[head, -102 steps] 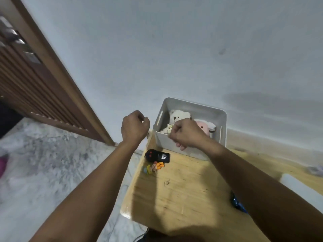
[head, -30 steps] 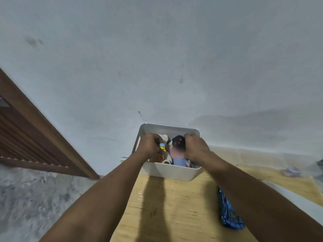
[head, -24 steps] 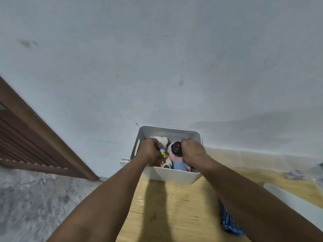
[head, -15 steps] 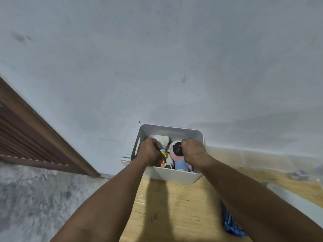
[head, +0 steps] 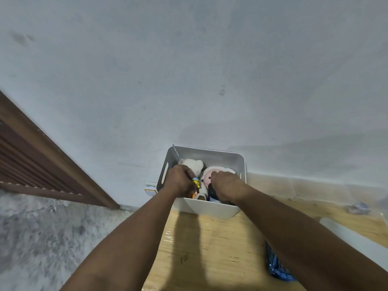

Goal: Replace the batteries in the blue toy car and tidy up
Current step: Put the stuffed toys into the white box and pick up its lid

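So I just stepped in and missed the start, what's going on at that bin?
A person has both hands in a white bin at the back of a wooden table, against the wall. The left hand grips a small yellow and orange toy; the right hand holds a dark item down among the plush toys. A blue object lies on the table beneath the right forearm.

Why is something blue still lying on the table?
A blue thing lies on the wooden table, half hidden under the right arm, while both hands, left hand and right hand, are inside the white bin of toys.
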